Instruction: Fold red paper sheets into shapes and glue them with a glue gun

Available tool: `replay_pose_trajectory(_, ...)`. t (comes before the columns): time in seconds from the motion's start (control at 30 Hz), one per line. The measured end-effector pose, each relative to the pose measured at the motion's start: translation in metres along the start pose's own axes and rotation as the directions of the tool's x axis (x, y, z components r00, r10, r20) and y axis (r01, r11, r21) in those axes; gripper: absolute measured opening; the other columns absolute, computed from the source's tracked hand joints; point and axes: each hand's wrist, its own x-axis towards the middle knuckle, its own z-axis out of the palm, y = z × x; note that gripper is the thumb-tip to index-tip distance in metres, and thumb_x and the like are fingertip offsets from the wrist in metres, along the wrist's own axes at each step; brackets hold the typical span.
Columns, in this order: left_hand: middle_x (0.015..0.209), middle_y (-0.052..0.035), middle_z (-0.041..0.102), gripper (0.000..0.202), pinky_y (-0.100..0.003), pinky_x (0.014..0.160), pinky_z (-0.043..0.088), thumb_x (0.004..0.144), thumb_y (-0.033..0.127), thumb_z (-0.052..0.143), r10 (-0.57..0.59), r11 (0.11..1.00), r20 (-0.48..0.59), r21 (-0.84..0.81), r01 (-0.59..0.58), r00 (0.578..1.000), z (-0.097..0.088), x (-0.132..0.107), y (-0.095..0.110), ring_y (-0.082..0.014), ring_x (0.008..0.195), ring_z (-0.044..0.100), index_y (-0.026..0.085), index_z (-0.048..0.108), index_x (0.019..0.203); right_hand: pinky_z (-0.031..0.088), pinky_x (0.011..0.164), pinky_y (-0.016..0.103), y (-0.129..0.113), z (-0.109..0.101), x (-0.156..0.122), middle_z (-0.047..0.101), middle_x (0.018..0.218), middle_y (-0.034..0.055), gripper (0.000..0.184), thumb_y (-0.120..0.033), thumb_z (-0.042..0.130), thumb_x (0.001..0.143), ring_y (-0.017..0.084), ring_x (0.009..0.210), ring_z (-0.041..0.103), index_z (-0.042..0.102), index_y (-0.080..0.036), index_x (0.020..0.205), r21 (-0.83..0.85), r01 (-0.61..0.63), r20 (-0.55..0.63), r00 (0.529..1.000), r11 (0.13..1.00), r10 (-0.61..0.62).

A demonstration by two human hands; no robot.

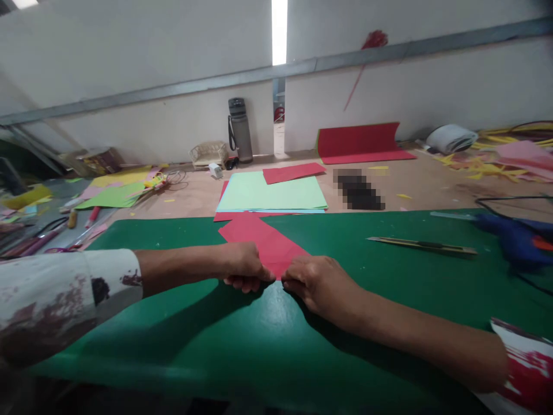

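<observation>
A piece of red paper (270,245) lies at a slant over the green mat (185,340), its near edge between my two hands. My left hand (246,266) is closed on the paper's left near side, with the thumb and index finger at the edge. Close beside it, my right hand (315,282) pinches the same near edge from the right. The fingertips of both hands almost meet. My hands cover part of the paper's lower edge. To the right, a utility knife (425,246) rests on the mat with its blade toward the left.
Behind the mat lies a stack of light green sheets (272,193) with a red strip (294,172) on top. A grey bottle (242,132) stands by the wall. Folded red card (358,144) sits at the back. A blue glue gun (518,236) with its cable is at the right.
</observation>
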Motion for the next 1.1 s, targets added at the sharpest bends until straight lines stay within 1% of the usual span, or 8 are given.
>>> replay_pose_trajectory(0.1,0.038,-0.0004,0.051,0.046,-0.022,0.035,0.027,0.077,0.046,0.060,-0.059,0.998,0.027,0.015,0.058,0.998,-0.001,0.000,0.004,-0.0093,0.033,0.039,0.016,0.055,0.044,0.021,0.053,0.026,0.000,0.002,-0.001,0.058,0.065,0.0011,0.019,-0.019,0.054,0.083,0.010,0.056,0.041,0.065,-0.016,0.069,-0.010,0.017,0.004,1.000,1.000,-0.017)
replay_pose_trajectory(0.2,0.039,-0.0009,0.051,0.046,-0.023,0.036,0.027,0.077,0.047,0.061,-0.082,0.997,0.043,0.001,0.082,0.996,-0.001,-0.001,0.004,-0.0093,0.033,0.038,0.015,0.055,0.043,0.020,0.053,0.026,0.001,0.004,-0.001,0.059,0.065,0.0014,0.019,-0.020,0.053,0.084,0.010,0.056,0.042,0.066,-0.017,0.070,-0.034,0.037,-0.009,0.999,0.999,-0.038)
replay_pose_trajectory(0.37,0.037,0.0011,0.049,0.045,-0.023,0.036,0.029,0.076,0.048,0.062,-0.054,0.998,0.041,-0.038,0.055,0.998,0.000,-0.002,-0.001,-0.0083,0.031,0.035,0.016,0.055,0.045,0.024,0.055,0.026,0.002,0.006,-0.002,0.064,0.074,0.0040,0.020,-0.020,0.051,0.086,0.012,0.062,0.049,0.067,-0.016,0.076,-0.036,0.059,0.008,0.998,0.998,-0.059)
replay_pose_trajectory(0.57,0.035,0.0027,0.047,0.043,-0.023,0.035,0.033,0.074,0.050,0.063,-0.016,0.999,0.018,-0.045,0.016,1.000,-0.001,-0.002,-0.010,-0.0085,0.029,0.036,0.017,0.057,0.048,0.024,0.055,0.027,0.004,0.002,-0.002,0.067,0.078,0.0051,0.022,-0.020,0.049,0.087,0.013,0.063,0.052,0.070,-0.017,0.081,-0.052,0.062,0.032,0.998,0.997,-0.061)
replay_pose_trajectory(0.8,0.034,0.0034,0.044,0.037,-0.022,0.034,0.034,0.076,0.043,0.061,-0.007,0.997,0.008,-0.071,0.008,1.000,-0.003,-0.004,-0.015,-0.0083,0.029,0.035,0.016,0.057,0.050,0.023,0.054,0.027,0.005,0.000,-0.003,0.069,0.078,0.0054,0.023,-0.021,0.049,0.088,0.014,0.064,0.053,0.072,-0.019,0.086,-0.047,0.069,0.024,0.997,0.996,-0.068)
replay_pose_trajectory(1.0,0.032,0.0040,0.041,0.035,-0.022,0.036,0.037,0.078,0.038,0.058,0.004,0.995,0.057,-0.095,0.001,0.998,-0.005,-0.002,-0.019,-0.0083,0.030,0.034,0.016,0.057,0.051,0.025,0.056,0.027,0.005,0.002,-0.003,0.069,0.081,0.0057,0.022,-0.021,0.050,0.087,0.015,0.067,0.056,0.072,-0.018,0.088,-0.042,0.093,0.020,0.996,0.995,-0.093)
replay_pose_trajectory(1.1,0.032,0.0042,0.041,0.033,-0.021,0.036,0.038,0.077,0.036,0.058,0.015,0.995,0.063,-0.099,-0.008,0.998,-0.005,-0.002,-0.019,-0.0083,0.030,0.035,0.016,0.058,0.051,0.025,0.056,0.027,0.007,0.004,-0.004,0.069,0.080,0.0050,0.021,-0.021,0.050,0.087,0.014,0.067,0.056,0.071,-0.019,0.087,-0.045,0.107,0.003,0.994,0.993,-0.107)
